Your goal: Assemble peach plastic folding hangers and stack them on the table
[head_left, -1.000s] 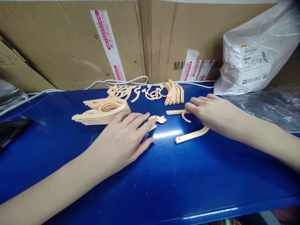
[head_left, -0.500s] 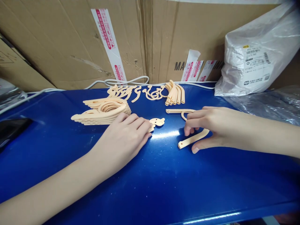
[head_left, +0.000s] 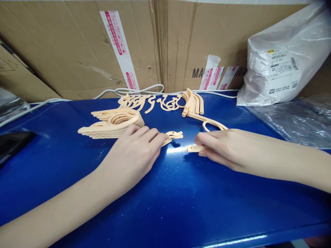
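Observation:
In my left hand [head_left: 139,148], fingers closed, is a small beige plastic piece [head_left: 176,135] with knobs and holes, raised a little off the blue table and partly hidden by the fingers. My right hand [head_left: 224,148] is pinched round a beige plastic hanger arm [head_left: 192,148]. The arm's holed end points left toward the small piece, with a gap between them. A looped part [head_left: 209,124] shows beyond the right hand; I cannot tell if it belongs to the same arm. Just behind my left hand lies a stack of nested hanger arms [head_left: 111,130].
Hanger hooks [head_left: 131,100] and another pile of hanger arms [head_left: 193,102] lie along the back of the blue table [head_left: 165,206]. Behind them run a white cable [head_left: 103,92] and cardboard boxes [head_left: 176,41]. A white plastic parcel [head_left: 279,65] stands right; a black device [head_left: 15,146] lies left.
My right hand has closed on the hanger arm, lifting it and turning its end left toward the small piece. The small piece has tilted in my left hand.

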Demonstrator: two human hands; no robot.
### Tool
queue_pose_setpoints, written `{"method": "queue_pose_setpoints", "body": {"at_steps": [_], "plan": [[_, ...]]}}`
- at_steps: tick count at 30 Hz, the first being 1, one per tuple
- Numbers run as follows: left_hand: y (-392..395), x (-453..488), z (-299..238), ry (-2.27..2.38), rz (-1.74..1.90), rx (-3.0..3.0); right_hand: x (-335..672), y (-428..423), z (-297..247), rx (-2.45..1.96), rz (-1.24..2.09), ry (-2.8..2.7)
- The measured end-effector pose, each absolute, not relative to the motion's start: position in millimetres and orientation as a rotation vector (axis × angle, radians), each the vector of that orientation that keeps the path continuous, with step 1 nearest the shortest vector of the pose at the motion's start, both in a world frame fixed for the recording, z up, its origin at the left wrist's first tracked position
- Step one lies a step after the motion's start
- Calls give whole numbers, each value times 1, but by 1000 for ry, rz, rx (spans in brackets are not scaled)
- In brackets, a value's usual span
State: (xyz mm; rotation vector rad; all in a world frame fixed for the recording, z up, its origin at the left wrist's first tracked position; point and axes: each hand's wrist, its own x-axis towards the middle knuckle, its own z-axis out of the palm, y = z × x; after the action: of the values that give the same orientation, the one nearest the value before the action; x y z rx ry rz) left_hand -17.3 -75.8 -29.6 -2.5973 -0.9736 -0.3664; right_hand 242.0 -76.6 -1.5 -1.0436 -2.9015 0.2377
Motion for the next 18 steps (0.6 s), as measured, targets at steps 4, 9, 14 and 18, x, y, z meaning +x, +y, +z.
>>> {"method": "queue_pose_setpoints", "body": {"at_steps": [4,9,14,18], "plan": [[-76,-18,-27,-982,-381,-2552,237,-80,-12,-1002,95,-2919],[-79,-20,-21,-1083,-418,-2511,234,-82,-21,-944,-197,-2893],[-81,-22,-18,-1157,-574,-2588,232,-85,-24,-950,-238,-2902],[-84,-21,-17,-1257,-612,-2587,231,-82,-27,-923,-306,-2894]]}}
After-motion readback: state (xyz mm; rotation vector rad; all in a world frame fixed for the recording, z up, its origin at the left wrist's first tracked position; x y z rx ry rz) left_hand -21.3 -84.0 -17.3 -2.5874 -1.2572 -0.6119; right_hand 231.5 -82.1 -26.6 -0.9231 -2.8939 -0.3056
